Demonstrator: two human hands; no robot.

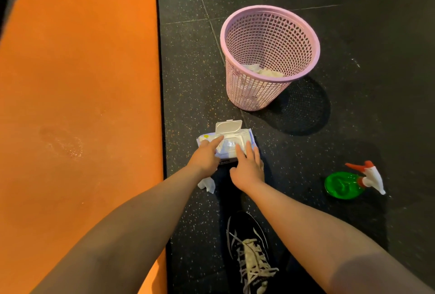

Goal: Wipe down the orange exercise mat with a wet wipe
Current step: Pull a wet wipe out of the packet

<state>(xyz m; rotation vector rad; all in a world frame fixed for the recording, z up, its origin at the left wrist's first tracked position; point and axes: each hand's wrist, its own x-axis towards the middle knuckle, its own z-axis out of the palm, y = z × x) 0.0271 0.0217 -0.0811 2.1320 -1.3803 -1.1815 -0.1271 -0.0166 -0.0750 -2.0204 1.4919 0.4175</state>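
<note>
Both hands are working at the wipe pack [226, 143] on the dark floor, its lid [228, 127] standing open. The left hand [206, 154] is pressing one straight finger onto the pack, and the right hand [248, 169] is resting on it with fingers spread. A crumpled wet wipe [207, 184] is showing under the left hand, though whether it is gripped I cannot tell. The risk here is the light pack sliding, or extra sheets dragging out together. The orange exercise mat [77, 82] is lying flat just left of the pack, showing a damp, speckled patch [63, 143] mid-surface and looking matte elsewhere.
</note>
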